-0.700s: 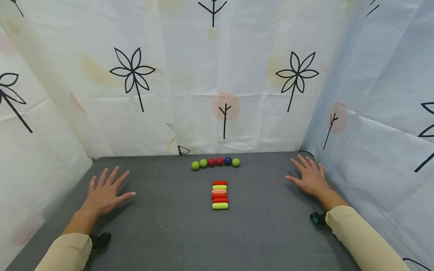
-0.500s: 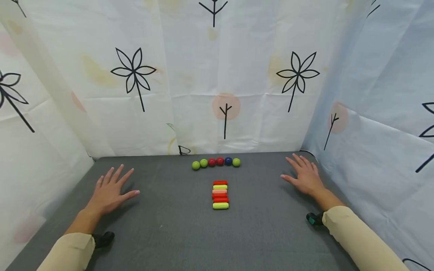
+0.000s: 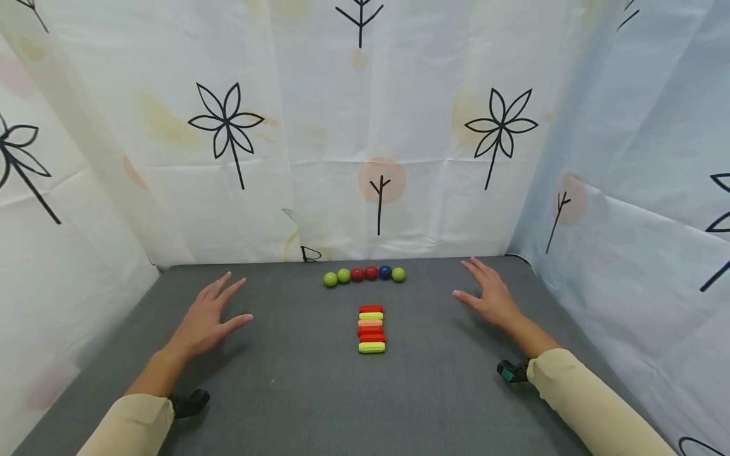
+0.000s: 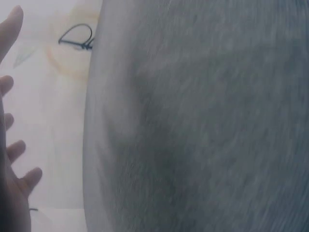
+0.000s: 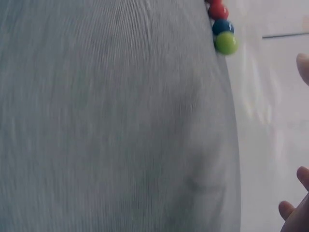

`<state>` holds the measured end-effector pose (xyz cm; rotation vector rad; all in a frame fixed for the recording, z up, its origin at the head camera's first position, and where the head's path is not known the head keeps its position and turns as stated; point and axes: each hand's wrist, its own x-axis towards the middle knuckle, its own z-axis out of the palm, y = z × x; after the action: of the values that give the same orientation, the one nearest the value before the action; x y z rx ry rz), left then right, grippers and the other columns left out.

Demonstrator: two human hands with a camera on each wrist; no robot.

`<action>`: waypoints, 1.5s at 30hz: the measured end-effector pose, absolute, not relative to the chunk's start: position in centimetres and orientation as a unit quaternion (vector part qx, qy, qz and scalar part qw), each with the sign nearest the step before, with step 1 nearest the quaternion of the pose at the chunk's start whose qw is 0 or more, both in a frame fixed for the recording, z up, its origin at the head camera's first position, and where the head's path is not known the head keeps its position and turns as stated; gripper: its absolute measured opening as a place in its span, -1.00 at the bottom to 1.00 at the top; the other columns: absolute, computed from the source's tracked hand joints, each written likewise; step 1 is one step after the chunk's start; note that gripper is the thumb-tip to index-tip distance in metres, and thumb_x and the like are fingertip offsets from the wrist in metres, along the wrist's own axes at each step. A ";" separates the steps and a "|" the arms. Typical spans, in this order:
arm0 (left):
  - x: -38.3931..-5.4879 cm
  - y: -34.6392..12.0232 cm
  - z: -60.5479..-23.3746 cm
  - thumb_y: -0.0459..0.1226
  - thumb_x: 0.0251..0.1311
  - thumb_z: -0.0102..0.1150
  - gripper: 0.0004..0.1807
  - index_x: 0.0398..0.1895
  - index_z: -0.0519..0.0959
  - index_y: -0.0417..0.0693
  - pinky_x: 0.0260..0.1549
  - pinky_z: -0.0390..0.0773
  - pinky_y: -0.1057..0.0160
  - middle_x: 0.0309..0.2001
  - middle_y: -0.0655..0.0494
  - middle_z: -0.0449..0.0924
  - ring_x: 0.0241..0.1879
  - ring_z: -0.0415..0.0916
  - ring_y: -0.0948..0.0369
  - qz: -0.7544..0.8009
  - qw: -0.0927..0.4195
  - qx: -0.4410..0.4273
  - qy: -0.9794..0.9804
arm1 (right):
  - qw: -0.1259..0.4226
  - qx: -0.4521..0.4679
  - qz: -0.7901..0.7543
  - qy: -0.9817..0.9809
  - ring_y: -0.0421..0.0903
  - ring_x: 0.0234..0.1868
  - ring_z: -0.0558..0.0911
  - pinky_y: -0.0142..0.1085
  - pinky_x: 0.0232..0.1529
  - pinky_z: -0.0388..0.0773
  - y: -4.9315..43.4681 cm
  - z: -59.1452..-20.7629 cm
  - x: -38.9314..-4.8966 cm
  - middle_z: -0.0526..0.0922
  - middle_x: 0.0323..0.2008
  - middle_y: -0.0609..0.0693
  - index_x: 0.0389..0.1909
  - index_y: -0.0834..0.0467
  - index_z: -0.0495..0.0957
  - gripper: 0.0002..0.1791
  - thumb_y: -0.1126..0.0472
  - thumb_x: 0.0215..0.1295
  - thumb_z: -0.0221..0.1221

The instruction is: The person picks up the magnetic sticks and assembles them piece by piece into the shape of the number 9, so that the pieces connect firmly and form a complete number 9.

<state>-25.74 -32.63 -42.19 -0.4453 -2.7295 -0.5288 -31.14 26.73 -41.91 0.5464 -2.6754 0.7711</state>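
My left hand [image 3: 202, 323] hovers over the left of the grey table, fingers spread and holding nothing. On the other side my right hand [image 3: 492, 303] is likewise spread and free, thumb pointing inward. Between them lies a stacked-looking column of small bars in red, yellow-green and salmon; the yellow-green bar [image 3: 372, 348] is nearest me and a red bar [image 3: 371, 309] farthest. Behind it runs a row of glossy balls: a green ball [image 3: 330, 279] at the left end, red balls in the middle, then a blue ball [image 3: 384, 272] and another green ball [image 5: 226, 43].
The grey cloth-covered table [image 3: 296, 399] ends at a white printed curtain [image 3: 319, 126] behind and on both sides. A black wrist device [image 3: 191, 403] sits at the left cuff, and another wrist device [image 3: 511, 372] at the right. A thin cable [image 3: 698, 442] shows at lower right.
Both hands have moved inward, the left one to the right and the right one to the left, with the fingers still spread. Balls and bars have stayed in place.
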 end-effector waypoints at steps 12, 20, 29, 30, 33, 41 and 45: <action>-25.7 -28.6 -42.2 -0.08 0.19 0.32 -0.29 0.38 0.34 -0.08 0.09 0.10 -0.41 0.42 -0.16 0.17 0.35 0.06 -0.23 -0.297 0.211 -0.191 -0.911 | 0.165 0.208 0.387 -0.883 0.25 0.32 0.29 0.19 0.12 0.35 23.0 -41.9 -30.7 0.21 0.39 0.26 0.42 0.22 0.21 -0.22 0.16 0.23 0.33; -25.7 -26.0 -42.1 -0.22 0.21 0.31 -0.37 0.34 0.38 -0.15 0.03 0.36 -0.18 0.37 -0.14 0.26 0.30 0.22 -0.11 -0.354 0.232 -0.209 -0.882 | 0.164 0.211 0.440 -0.857 0.22 0.24 0.41 0.11 0.03 0.47 20.8 -41.7 -30.2 0.32 0.32 0.25 0.39 0.24 0.26 -0.26 0.24 0.22 0.34; -26.8 -23.2 -42.2 -0.19 0.24 0.28 -0.40 0.34 0.39 -0.12 0.06 0.40 -0.17 0.36 -0.11 0.29 0.30 0.25 -0.06 -0.396 0.208 -0.216 -0.868 | 0.137 0.205 0.462 -0.852 0.19 0.23 0.44 0.09 0.03 0.48 18.6 -41.7 -30.2 0.35 0.32 0.24 0.38 0.24 0.28 -0.29 0.22 0.25 0.32; -27.0 -22.8 -42.3 -0.19 0.24 0.28 -0.40 0.33 0.39 -0.12 0.06 0.40 -0.17 0.35 -0.10 0.29 0.30 0.25 -0.05 -0.403 0.204 -0.215 -0.866 | 0.136 0.206 0.466 -0.850 0.20 0.23 0.45 0.10 0.03 0.48 18.3 -41.7 -30.3 0.36 0.31 0.24 0.37 0.24 0.28 -0.30 0.23 0.25 0.32; -27.3 -21.6 -42.5 -0.21 0.24 0.29 -0.41 0.32 0.40 -0.14 0.06 0.41 -0.15 0.32 -0.09 0.33 0.26 0.30 -0.05 -0.420 0.203 -0.220 -0.857 | 0.124 0.206 0.482 -0.843 0.20 0.23 0.44 0.13 0.06 0.44 17.5 -41.9 -30.4 0.37 0.31 0.24 0.36 0.24 0.30 -0.32 0.24 0.26 0.30; -27.9 -18.8 -43.3 -0.21 0.28 0.25 -0.45 0.30 0.40 -0.18 0.06 0.42 -0.15 0.26 -0.09 0.40 0.20 0.36 -0.06 -0.471 0.179 -0.217 -0.836 | 0.085 0.189 0.507 -0.837 0.22 0.21 0.46 0.12 0.08 0.43 15.3 -42.6 -30.5 0.43 0.24 0.30 0.35 0.27 0.31 -0.34 0.22 0.27 0.29; -28.1 -17.6 -43.5 -0.15 0.30 0.23 -0.46 0.29 0.42 -0.15 0.05 0.43 -0.15 0.23 -0.09 0.42 0.18 0.38 -0.06 -0.488 0.156 -0.196 -0.836 | 0.079 0.184 0.517 -0.832 0.22 0.18 0.48 0.11 0.08 0.43 14.6 -42.8 -30.5 0.48 0.19 0.29 0.33 0.32 0.32 -0.35 0.24 0.27 0.29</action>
<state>-28.05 -17.62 -43.55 -0.5600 -2.3941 -1.3972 -30.51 14.57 -42.79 0.5494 -2.4913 1.5463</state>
